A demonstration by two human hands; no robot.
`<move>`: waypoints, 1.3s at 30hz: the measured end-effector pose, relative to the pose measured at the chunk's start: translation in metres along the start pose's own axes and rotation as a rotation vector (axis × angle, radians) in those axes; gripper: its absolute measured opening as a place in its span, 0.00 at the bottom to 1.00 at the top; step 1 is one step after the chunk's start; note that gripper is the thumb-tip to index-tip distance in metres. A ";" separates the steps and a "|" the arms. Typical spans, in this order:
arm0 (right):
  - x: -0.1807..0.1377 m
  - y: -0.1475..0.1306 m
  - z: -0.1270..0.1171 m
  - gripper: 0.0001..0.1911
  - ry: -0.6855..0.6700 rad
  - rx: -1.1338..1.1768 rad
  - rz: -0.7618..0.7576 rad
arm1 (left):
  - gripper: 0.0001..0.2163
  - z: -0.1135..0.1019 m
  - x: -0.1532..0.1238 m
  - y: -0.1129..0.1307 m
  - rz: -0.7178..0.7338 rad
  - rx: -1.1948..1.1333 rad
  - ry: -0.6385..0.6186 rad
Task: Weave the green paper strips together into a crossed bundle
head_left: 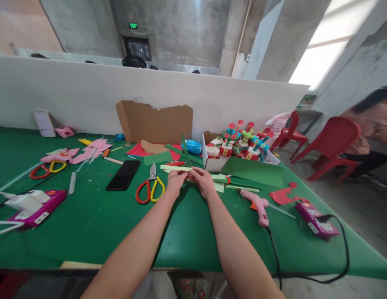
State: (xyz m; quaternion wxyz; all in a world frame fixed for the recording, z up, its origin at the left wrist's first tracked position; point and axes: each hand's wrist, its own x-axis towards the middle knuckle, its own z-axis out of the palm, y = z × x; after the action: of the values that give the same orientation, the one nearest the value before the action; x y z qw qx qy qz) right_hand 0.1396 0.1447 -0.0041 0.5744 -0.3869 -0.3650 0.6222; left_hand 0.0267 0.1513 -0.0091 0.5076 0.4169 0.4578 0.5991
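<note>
My left hand (pixel 176 181) and my right hand (pixel 202 180) meet over the middle of the green table, fingertips pinched together. Between them is a pale green paper strip (pixel 168 167), one end sticking out to the left. A dark green paper strip (pixel 185 150) rises from the fingertips; how the two strips meet is hidden by the fingers. Left of my hands lie scissors (pixel 151 186) with one red and one yellow handle. On the right, a pink glue gun (pixel 258 206) lies on its side with a clear glue stick out behind it.
A white box (pixel 214 165) of small colourful paper figures stands at the back right, a green sheet (pixel 254 170) leaning before it. A black phone (pixel 123 176) lies left of the scissors. Purple power strips (pixel 316 220) sit at both sides. A white partition (pixel 71 95) closes the back.
</note>
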 end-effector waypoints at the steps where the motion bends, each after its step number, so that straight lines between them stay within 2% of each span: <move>1: -0.001 0.000 0.001 0.24 -0.003 -0.020 -0.011 | 0.12 0.000 0.000 0.000 -0.011 -0.003 0.001; 8: 0.001 0.002 0.003 0.19 0.028 -0.080 -0.052 | 0.09 -0.001 0.001 0.000 0.015 0.059 0.004; 11: 0.004 0.004 0.001 0.18 0.056 -0.062 -0.046 | 0.10 -0.003 0.002 0.000 0.044 0.101 -0.031; 15: 0.005 0.006 0.000 0.16 0.092 -0.083 -0.031 | 0.14 -0.006 0.004 0.003 0.064 0.056 0.002; 22: 0.004 0.009 0.002 0.16 0.049 -0.099 -0.037 | 0.14 -0.007 0.005 0.005 0.091 0.057 0.013; 39: 0.005 0.011 0.003 0.14 0.075 -0.081 -0.026 | 0.15 -0.007 0.008 0.000 0.061 0.058 0.018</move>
State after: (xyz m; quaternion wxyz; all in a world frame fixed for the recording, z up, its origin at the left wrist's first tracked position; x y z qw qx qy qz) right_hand 0.1321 0.1486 -0.0130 0.5796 -0.4281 -0.3732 0.5844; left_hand 0.0185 0.1579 -0.0104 0.4727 0.4396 0.4666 0.6046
